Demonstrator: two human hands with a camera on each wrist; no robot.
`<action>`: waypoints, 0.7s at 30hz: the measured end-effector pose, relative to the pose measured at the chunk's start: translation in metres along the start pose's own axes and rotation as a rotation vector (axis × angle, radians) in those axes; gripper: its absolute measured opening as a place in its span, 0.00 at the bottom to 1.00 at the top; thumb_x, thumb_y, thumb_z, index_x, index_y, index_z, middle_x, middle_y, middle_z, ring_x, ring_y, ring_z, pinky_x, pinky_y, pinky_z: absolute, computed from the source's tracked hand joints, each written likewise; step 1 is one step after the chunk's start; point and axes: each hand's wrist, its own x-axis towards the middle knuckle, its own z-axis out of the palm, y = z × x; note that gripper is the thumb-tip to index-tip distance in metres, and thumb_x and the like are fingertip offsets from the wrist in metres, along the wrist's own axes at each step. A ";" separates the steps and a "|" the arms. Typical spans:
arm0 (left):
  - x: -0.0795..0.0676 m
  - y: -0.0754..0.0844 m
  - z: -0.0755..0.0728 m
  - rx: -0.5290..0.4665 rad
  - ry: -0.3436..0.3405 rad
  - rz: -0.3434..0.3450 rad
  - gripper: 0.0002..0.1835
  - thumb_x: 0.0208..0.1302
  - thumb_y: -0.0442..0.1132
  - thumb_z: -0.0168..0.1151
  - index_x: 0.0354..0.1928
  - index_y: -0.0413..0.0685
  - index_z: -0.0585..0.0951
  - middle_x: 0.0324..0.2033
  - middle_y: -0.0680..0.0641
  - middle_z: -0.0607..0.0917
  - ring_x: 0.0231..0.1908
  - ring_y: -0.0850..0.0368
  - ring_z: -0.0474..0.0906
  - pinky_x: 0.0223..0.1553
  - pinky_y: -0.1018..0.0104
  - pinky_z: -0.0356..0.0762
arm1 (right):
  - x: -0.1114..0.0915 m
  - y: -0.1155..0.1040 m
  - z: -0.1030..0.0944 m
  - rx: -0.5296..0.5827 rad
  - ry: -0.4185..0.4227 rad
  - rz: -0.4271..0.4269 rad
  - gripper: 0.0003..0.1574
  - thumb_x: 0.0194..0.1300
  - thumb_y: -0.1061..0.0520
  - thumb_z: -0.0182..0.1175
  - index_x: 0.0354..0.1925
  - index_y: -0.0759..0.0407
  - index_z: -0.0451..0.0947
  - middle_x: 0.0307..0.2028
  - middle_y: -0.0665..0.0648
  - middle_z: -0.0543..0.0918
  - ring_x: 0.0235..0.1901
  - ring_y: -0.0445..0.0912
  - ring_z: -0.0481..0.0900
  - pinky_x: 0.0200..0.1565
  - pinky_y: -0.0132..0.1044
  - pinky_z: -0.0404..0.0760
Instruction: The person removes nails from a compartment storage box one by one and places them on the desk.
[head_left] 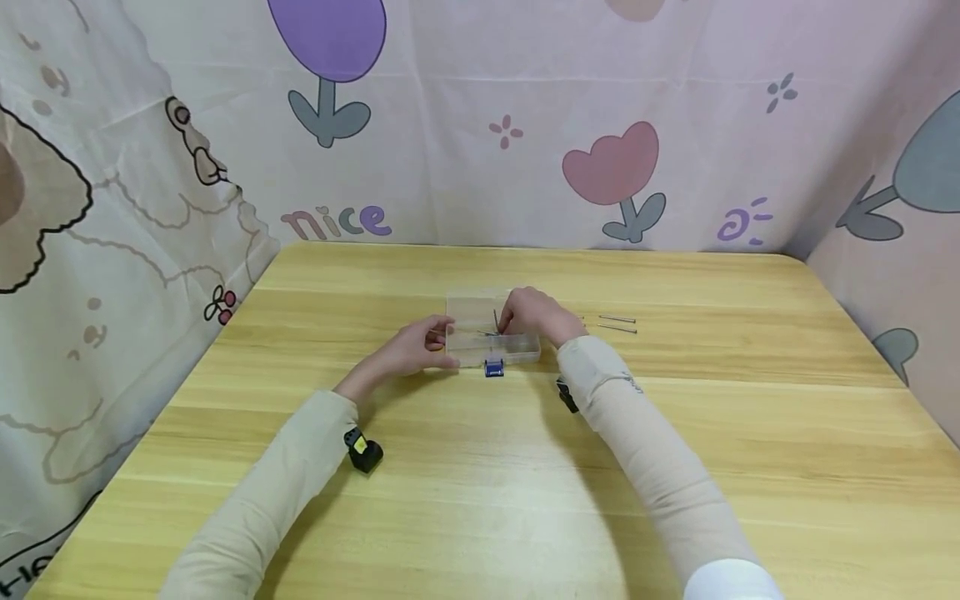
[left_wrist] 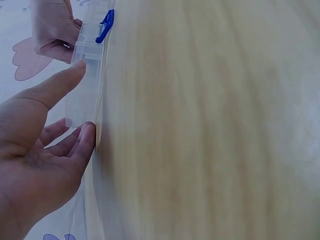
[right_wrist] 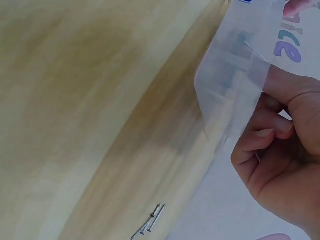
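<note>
A clear plastic box [head_left: 491, 354] with its lid raised at the back sits mid-table; its blue latch [head_left: 493, 367] faces front. My left hand [head_left: 416, 346] grips the box's left end, thumb at the front and fingers behind. In the left wrist view, the left thumb [left_wrist: 65, 82] lies against the box wall. My right hand [head_left: 534, 315] reaches into the box from the back right with curled fingers, pinching a thin dark nail [head_left: 496, 320] that stands nearly upright. Its fingertips are partly hidden behind the box wall [right_wrist: 235, 75]. Other thin nails [head_left: 487, 333] lie inside the box.
Several loose metal nails [head_left: 618, 323] lie on the wooden table [head_left: 480, 492] to the right of the box, some partly hidden by the right wrist. A printed cloth [head_left: 465, 167] hangs behind the table's far edge.
</note>
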 end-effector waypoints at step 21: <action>0.001 -0.001 -0.001 0.003 -0.008 -0.012 0.41 0.58 0.38 0.71 0.70 0.37 0.61 0.62 0.37 0.70 0.60 0.43 0.68 0.63 0.56 0.67 | -0.002 0.005 0.000 0.032 0.029 -0.117 0.06 0.63 0.64 0.62 0.34 0.63 0.86 0.33 0.55 0.85 0.32 0.46 0.78 0.42 0.39 0.80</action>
